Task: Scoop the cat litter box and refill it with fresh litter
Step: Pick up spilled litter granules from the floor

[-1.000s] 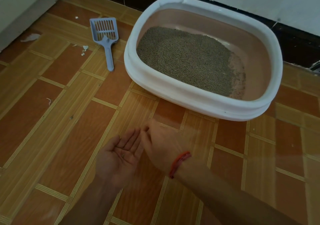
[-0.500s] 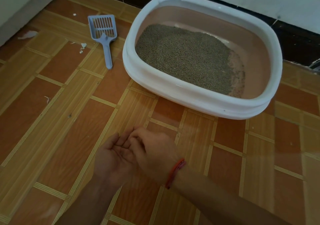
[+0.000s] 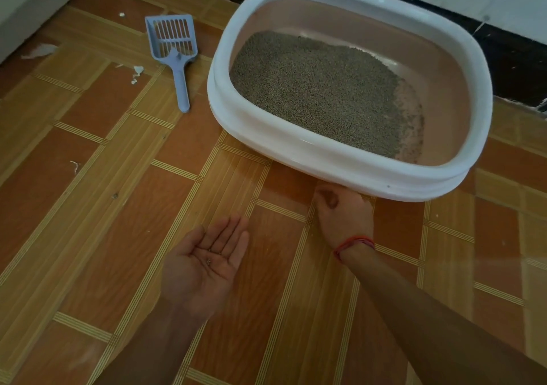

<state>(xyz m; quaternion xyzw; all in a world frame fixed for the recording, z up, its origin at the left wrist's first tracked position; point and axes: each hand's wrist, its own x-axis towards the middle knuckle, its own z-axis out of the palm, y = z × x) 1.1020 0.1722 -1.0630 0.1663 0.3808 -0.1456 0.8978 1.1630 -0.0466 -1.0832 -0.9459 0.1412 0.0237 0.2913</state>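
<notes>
1. Orange and wood-patterned floor tiles [image 3: 88, 207] run up to a dark skirting under a pale wall.
2. Litter box [image 3: 370, 171] sits ahead and to the right, with its litter [image 3: 319, 88] heaped toward its left side.
3. Scoop [image 3: 177, 59] lies on the floor just left of the box, well ahead of both hands. Its long axis runs near to far, handle end toward the person.
4. Right hand [image 3: 343, 216] is down by the box's near wall, fingers curled. I cannot tell whether it pinches anything.
5. Left hand [image 3: 204, 263] is apart from it, palm up and flat. It is probably the nearer one to the scoop's handle.
6. A few grains [image 3: 209, 261] rest in that palm.
</notes>
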